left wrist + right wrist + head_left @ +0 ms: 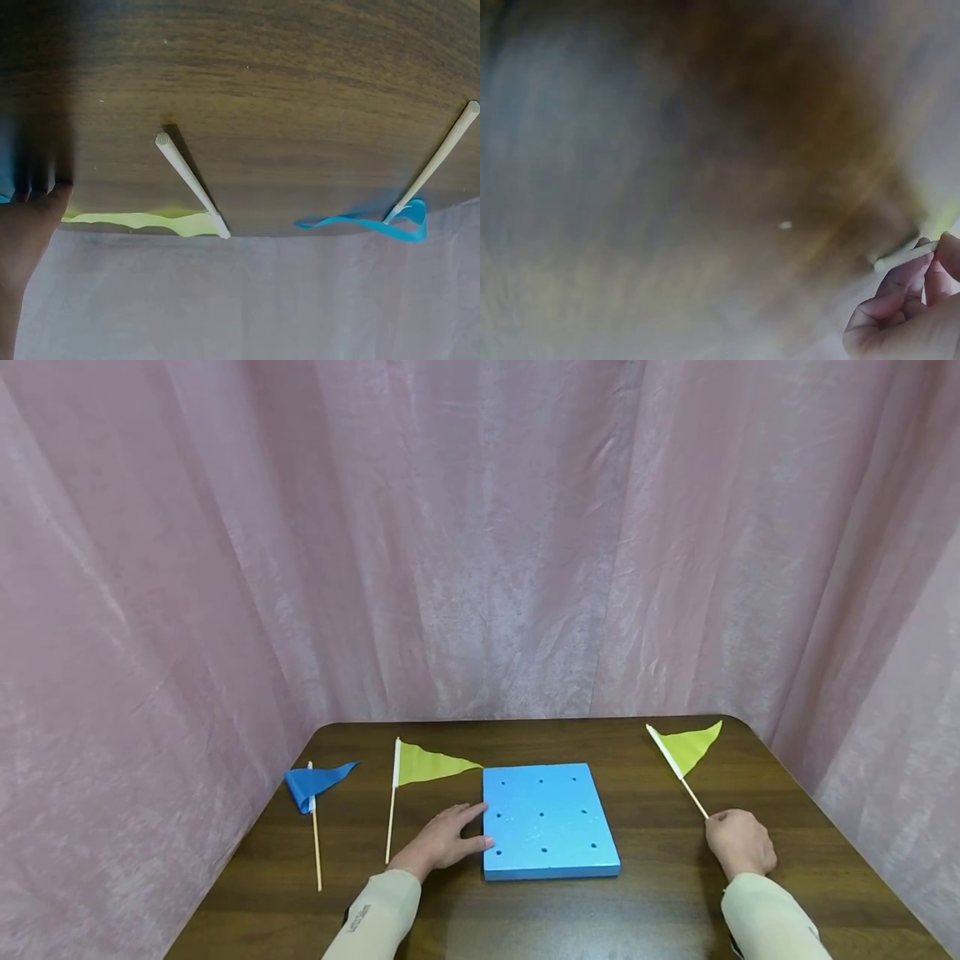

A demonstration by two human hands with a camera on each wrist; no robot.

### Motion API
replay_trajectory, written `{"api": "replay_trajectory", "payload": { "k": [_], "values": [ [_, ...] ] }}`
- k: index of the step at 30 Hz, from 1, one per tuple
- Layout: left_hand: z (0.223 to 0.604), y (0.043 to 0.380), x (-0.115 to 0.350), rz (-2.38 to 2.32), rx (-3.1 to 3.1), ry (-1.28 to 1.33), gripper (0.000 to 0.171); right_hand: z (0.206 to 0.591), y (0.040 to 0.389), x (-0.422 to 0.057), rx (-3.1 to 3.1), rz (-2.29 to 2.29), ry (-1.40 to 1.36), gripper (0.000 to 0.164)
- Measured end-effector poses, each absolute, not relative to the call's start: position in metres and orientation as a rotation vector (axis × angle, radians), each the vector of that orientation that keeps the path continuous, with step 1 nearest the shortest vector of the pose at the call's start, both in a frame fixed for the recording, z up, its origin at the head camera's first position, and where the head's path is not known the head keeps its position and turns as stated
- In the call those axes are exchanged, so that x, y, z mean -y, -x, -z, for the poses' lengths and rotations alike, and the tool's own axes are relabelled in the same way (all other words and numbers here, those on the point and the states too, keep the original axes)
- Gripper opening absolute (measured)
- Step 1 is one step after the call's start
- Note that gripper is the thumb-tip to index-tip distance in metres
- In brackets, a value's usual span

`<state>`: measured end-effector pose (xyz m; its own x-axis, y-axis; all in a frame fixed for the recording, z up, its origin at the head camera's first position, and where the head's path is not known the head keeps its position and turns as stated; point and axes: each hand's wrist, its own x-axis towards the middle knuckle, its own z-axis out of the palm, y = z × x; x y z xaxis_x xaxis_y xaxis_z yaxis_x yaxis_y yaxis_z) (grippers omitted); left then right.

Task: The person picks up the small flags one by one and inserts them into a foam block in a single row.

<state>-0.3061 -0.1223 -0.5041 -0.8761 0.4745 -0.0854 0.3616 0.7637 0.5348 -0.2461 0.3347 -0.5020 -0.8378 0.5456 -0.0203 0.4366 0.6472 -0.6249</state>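
Note:
In the head view my right hand (741,842) pinches the lower end of a yellow-green pennant flag's (686,748) thin wooden stick. The right wrist view, mostly blurred, shows the stick's tip (889,262) between thumb and fingers. My left hand (444,839) rests at the left edge of a blue square board (551,827), its fingers extended and its thumb over the board's top. Several small holes dot that board, which lies flat. Just left of this hand lies a second yellow-green flag (427,766).
Farther left lies a blue flag (318,781), its cloth partly folded around its stick; the left wrist view shows its curled cloth (409,225) too. Everything lies on a dark brown wooden table (660,902). Pink curtains (480,543) hang behind the table and along its sides.

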Motion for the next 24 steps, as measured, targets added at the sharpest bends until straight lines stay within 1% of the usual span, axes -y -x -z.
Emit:
{"api": "replay_trajectory", "payload": {
  "k": [5,10,12,14,15,16,19,22,24],
  "values": [
    [0.5,0.308,0.121,-0.75,-2.742,-0.663,0.071,0.491,0.25,-0.331,2.61,-1.101,0.811,0.034],
    [0.496,0.31,0.118,-0.753,-2.739,-0.679,0.071,0.482,0.26,-0.326,2.33,-1.492,0.882,0.035],
    [0.495,0.31,0.117,-0.748,-2.741,-0.677,0.071,0.48,0.264,-0.323,2.17,-1.664,0.899,0.031],
    [0.495,0.311,0.117,-0.731,-2.743,-0.667,0.072,0.478,0.268,-0.319,2.015,-1.817,0.878,0.019],
    [0.495,0.311,0.117,-0.726,-2.744,-0.67,0.071,0.478,0.269,-0.318,1.96,-1.877,0.863,0.015],
    [0.495,0.311,0.117,-0.721,-2.745,-0.674,0.071,0.477,0.27,-0.316,1.913,-1.927,0.842,0.019],
    [0.495,0.311,0.117,-0.702,-2.748,-0.687,0.071,0.473,0.271,-0.307,1.818,-2.052,0.766,0.038],
    [0.496,0.31,0.117,-0.69,-2.749,-0.687,0.071,0.467,0.274,-0.297,1.792,-2.097,0.718,0.044],
    [0.496,0.311,0.117,-0.685,-2.749,-0.676,0.071,0.463,0.276,-0.289,1.789,-2.104,0.696,0.044]
  ]
}}
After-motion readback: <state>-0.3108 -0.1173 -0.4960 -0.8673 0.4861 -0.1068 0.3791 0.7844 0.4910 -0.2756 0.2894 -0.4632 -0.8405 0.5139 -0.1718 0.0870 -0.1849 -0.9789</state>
